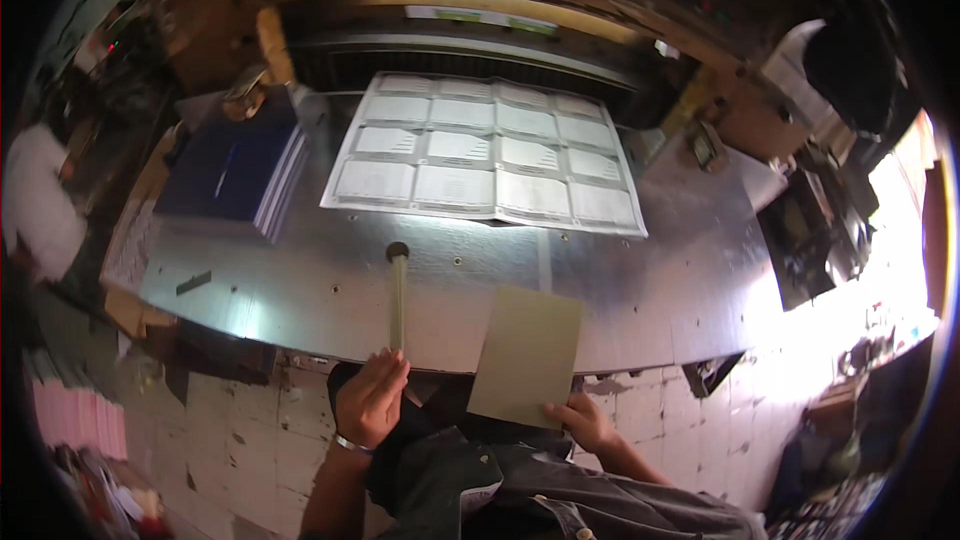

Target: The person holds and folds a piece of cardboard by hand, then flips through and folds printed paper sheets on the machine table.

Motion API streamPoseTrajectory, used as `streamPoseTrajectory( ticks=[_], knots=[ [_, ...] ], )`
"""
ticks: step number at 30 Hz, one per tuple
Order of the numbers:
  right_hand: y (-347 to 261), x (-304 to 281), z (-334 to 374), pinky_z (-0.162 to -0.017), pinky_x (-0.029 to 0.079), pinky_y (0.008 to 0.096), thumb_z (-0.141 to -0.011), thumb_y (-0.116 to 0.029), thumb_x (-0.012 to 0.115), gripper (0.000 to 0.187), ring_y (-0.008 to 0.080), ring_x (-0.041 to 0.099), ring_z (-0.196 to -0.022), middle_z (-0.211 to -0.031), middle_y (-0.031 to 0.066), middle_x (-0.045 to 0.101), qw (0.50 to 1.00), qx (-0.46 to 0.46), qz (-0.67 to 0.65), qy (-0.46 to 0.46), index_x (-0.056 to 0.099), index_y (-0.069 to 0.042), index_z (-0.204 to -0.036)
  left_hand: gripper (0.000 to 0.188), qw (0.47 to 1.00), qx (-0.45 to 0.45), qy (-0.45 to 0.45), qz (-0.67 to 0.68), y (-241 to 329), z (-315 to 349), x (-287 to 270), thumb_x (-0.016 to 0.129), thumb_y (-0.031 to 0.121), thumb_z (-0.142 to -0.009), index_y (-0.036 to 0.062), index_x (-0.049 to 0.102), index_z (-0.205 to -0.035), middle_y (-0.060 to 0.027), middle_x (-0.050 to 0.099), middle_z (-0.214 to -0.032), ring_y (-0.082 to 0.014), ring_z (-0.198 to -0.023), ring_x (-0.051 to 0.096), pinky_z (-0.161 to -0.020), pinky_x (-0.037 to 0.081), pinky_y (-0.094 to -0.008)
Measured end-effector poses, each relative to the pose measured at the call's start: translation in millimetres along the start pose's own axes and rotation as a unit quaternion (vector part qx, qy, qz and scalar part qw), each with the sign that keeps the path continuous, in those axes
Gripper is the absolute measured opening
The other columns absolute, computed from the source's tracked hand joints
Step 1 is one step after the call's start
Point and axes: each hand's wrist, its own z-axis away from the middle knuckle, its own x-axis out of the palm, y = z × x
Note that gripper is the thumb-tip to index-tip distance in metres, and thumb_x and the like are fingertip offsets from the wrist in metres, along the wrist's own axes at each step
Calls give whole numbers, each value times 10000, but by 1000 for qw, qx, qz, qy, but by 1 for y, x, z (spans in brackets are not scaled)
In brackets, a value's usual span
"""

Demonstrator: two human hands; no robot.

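My right hand (583, 420) grips the lower right corner of a plain khaki card (527, 355), thumb on its face. The card is tilted over the near edge of the metal table (680, 280). At that edge, left of the card, my left hand (372, 400) is raised with its fingers pressed together. A narrow khaki strip (398, 300) runs from those fingertips up to a dark round hole (397, 251) in the tabletop. Whether the strip is a card seen edge-on or a slot is unclear. Farther back lies a large printed sheet (480, 145) with a grid of panels.
A dark blue stack (225, 165) of sheets or covers stands at the table's left. Behind the sheet runs a machine beam (500, 15). A person in white (45, 195) is at far left. Pink stacked paper (80, 418) sits lower left; a tiled floor (640, 430) shows below.
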Motion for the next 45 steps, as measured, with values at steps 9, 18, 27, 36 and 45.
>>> streamPoseTrajectory(
  ticks=[9,18,27,36,45],
  knots=[
    [2,12,-14,-646,500,253,-1016,-494,597,571,102,612,-734,-881,50,671,989,-13,-145,2,675,65,-1101,308,970,142,-139,139,86,-29,46,774,133,-863,83,751,-1166,-81,729,-1199,-265,-1157,684,-984,565,-410],
    [15,22,-12,-673,514,249,-861,-321,841,461,106,651,-753,-888,53,720,969,-20,-240,51,692,24,-1128,758,923,56,-165,344,95,-31,64,835,431,-829,69,536,-1424,-229,587,-1381,-386,-1210,633,-985,544,-445],
    [13,7,-11,-794,533,260,-814,-205,850,419,111,682,-860,-942,63,750,985,-90,-94,114,703,48,-1113,752,940,-54,-9,337,59,9,71,727,403,-894,-91,465,-1396,-252,470,-1420,-346,-1214,578,-1035,480,-422],
    [-12,-108,17,-522,452,254,-896,-177,705,209,79,568,-588,-737,16,658,862,-183,-238,409,709,26,-949,628,942,-151,13,300,35,53,59,720,85,-930,-122,407,-1433,-284,528,-1355,-356,-1167,620,-985,544,-403],
    [-94,-264,6,-513,441,278,-942,-291,678,272,111,563,-581,-716,31,604,749,-336,-241,517,642,-26,-889,414,939,-141,27,312,66,22,65,693,81,-958,-93,537,-1299,-266,567,-1303,-311,-1107,628,-924,555,-378]
  ],
)
